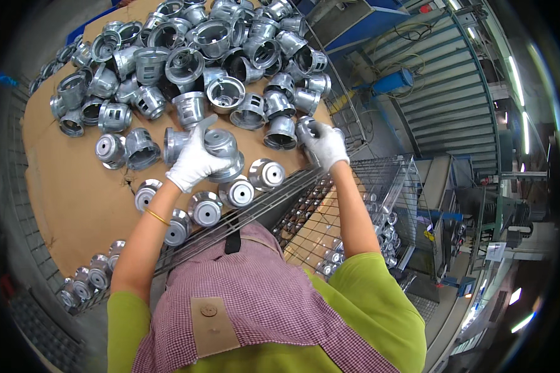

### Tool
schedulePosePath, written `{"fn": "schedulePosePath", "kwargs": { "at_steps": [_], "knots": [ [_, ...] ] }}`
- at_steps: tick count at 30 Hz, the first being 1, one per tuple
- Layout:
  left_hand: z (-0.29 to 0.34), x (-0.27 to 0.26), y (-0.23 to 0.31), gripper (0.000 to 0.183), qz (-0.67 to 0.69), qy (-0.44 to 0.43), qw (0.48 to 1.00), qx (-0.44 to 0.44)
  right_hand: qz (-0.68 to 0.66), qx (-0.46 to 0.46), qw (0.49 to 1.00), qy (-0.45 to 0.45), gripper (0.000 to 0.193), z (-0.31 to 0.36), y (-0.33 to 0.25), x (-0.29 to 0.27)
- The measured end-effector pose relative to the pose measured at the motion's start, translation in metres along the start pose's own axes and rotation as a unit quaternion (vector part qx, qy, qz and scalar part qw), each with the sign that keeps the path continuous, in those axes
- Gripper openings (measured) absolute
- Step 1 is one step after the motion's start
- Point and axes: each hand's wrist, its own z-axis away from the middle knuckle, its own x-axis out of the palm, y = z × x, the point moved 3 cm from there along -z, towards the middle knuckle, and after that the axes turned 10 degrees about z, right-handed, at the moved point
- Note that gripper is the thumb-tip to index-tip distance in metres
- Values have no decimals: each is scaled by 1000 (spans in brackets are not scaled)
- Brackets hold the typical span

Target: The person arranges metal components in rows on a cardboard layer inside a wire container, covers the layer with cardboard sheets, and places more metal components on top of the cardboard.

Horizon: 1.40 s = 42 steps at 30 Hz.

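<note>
White gloves cover both my hands. With my left hand (199,161) I grip a shiny cup-shaped metal housing (221,143), its flared rim low and its rounded end up. My right hand (327,148) is closed around another metal housing (305,132) at the right edge of the cardboard; the glove hides part of it. Beyond my hands lies a heap of similar metal housings (183,65), with slots in their walls and tumbled at many angles. Nearer to me, several housings (205,209) stand in a row along the front edge with their holed ends showing.
Brown cardboard (62,193) lies under the parts. A wire mesh rail (255,211) runs between it and my apron. At the right stands a wire basket (379,180) with more metal parts below. Farther right are a roller conveyor (448,81) and a blue cylinder (392,82).
</note>
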Motion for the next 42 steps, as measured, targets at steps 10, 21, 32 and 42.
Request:
{"fn": "schedulePosePath", "kwargs": {
  "at_steps": [10, 21, 32, 42],
  "knots": [
    [-56, 94, -9, 80, -51, 6, 998, -39, 133, 81, 983, -95, 109, -55, 77, 36],
    [-89, 132, -26, 76, 116, 72, 990, -35, 20, 13, 1000, 1, 86, -102, 99, 26],
    [-70, 141, -4, 88, -140, 59, 988, -3, 231, -44, 970, -62, 64, -113, 45, 15],
    [-53, 220, 6, 74, -402, -160, 896, 98, 234, 29, 970, -59, 59, -90, 52, 8]
  ]
}}
